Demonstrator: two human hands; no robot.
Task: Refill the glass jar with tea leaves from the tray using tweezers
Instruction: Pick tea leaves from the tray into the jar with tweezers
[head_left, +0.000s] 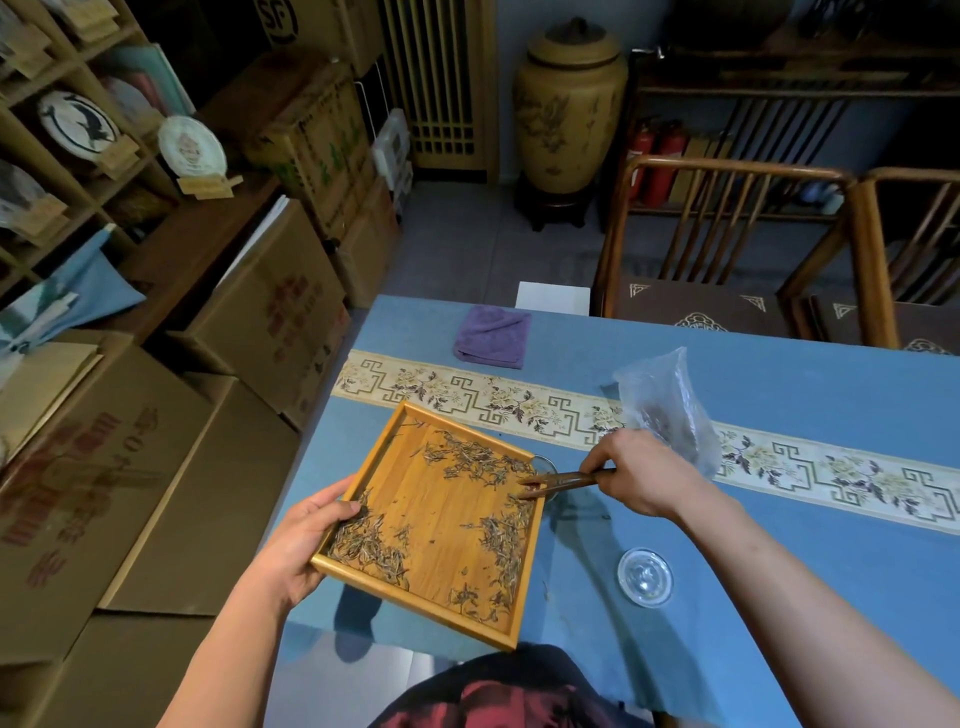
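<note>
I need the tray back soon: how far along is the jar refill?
Lid is off, lying on the table. Left hand holds the tray; right hand works tweezers at its right edge, over the mostly hidden jar. Many tea leaves remain.

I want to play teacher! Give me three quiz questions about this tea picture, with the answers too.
1. Which hand holds the wooden tray?
2. True or false: the tweezers are lying on the table.
3. What lies flat on the blue tablecloth near the right forearm: (a) glass lid, (b) spoon, (c) cup?

Key:
1. The left hand.
2. False: the right hand holds them, tips over the tea leaves.
3. (a), the glass lid.
</note>
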